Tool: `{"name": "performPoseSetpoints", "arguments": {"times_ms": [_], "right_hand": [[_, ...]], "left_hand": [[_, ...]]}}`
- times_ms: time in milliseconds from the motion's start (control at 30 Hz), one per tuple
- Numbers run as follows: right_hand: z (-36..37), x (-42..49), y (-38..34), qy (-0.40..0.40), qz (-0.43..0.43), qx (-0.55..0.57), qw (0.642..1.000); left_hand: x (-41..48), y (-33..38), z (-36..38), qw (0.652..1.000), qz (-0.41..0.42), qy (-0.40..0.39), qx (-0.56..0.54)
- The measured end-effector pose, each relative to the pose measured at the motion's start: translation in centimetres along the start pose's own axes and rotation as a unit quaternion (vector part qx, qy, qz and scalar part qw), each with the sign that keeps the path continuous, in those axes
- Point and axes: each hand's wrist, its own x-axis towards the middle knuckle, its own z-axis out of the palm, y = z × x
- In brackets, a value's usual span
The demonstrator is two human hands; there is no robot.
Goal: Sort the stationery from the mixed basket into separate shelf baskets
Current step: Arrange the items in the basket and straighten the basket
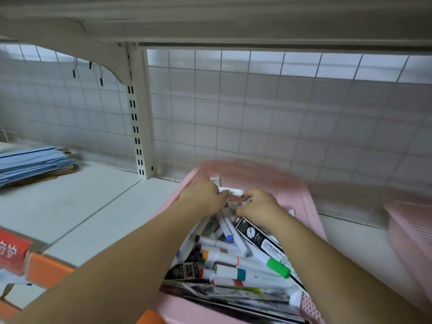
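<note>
**Both hands lift 1 white piece from the mixed basket**

At far left a stack of blue paper folders (32, 164) lies flat on the smooth pale shelf (93, 206), with an orange cardboard box (46, 265) below it. In the centre, the left hand (205, 197) curls its fingers round 1 end of a short white stick (230, 191). The right hand (257, 204) pinches the other end, though blur hides exactly what the piece is. Both work at the far end of the pink perforated plastic basket (301, 199), above a loose heap of round white markers (229, 272) and a glossy black carton (257, 237). The smooth barrels would likely roll, so lifting straight up should keep neighbours from spilling. A second pink basket (411, 220) sits at right, probably a destination.
</note>
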Motion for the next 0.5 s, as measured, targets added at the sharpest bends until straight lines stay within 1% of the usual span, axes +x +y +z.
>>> {"name": "performPoseSetpoints", "arguments": {"times_ms": [167,333,500], "right_hand": [[-0.5,0.6,0.8,0.027,0.037,-0.052,0.998],[-0.1,0.8,1.0,0.027,0.042,-0.063,0.997],[-0.1,0.8,1.1,0.023,0.048,-0.066,0.996]], "left_hand": [[0.6,-0.5,0.0,0.999,0.027,0.009,0.034],[1.6,0.6,-0.2,0.994,0.008,-0.021,0.104],[3.0,2.0,0.2,0.986,-0.018,-0.068,0.154]]}}
